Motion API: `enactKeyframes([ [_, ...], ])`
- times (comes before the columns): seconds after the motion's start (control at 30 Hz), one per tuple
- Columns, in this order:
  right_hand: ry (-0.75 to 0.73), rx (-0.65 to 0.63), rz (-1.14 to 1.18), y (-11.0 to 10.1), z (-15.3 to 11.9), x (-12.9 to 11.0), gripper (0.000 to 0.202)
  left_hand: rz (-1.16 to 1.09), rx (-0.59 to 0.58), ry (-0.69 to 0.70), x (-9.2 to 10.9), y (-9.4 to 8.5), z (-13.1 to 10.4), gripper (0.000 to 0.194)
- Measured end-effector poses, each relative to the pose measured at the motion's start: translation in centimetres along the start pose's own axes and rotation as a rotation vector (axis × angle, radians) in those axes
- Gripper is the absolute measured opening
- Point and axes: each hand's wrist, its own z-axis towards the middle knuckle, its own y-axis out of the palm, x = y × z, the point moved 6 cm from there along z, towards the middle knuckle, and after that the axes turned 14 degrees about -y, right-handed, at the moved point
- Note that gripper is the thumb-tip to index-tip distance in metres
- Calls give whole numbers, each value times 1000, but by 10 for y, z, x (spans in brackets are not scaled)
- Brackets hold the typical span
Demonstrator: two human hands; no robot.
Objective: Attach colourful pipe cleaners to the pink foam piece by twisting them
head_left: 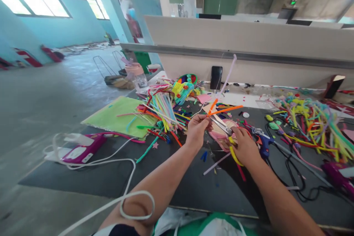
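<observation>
My left hand (pixel 198 129) pinches an orange pipe cleaner (pixel 228 110) whose two ends fan out above the fingers. In my right hand (pixel 245 143) is a pair of scissors (pixel 221 124) with yellow handles, its metal blades pointing at the orange pipe cleaner near my left fingertips. Whether the blades touch it I cannot tell. Beneath the scissors lies a pink, roundish piece (pixel 219 140), partly covered by my hands. A lilac pipe cleaner (pixel 217 164) and a small blue bit (pixel 204 156) lie on the dark table mat just below.
Bundled coloured pipe cleaners (pixel 164 112) lie left of centre beside a green sheet (pixel 118 114). At right are a blue glue gun (pixel 264 144) with cables and a tangled pile of pipe cleaners (pixel 312 125). A purple power strip (pixel 84 149) sits left; a phone (pixel 216 77) leans against the partition.
</observation>
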Motion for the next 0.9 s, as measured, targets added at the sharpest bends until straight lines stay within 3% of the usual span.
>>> enactKeyframes([
  [0.17,33,35,-134,-3,0,-3,43,121,-35,35,-5,4,-3,8],
  [0.4,61,43,-218,3,0,0,39,294,2,37,-12,4,-4,11],
  [0.67,102,-46,-171,22,-2,6,23,255,13,-26,-22,4,0,12],
  [0.9,84,20,-114,18,-5,11,31,61,20,-86,-20,-3,9,27],
])
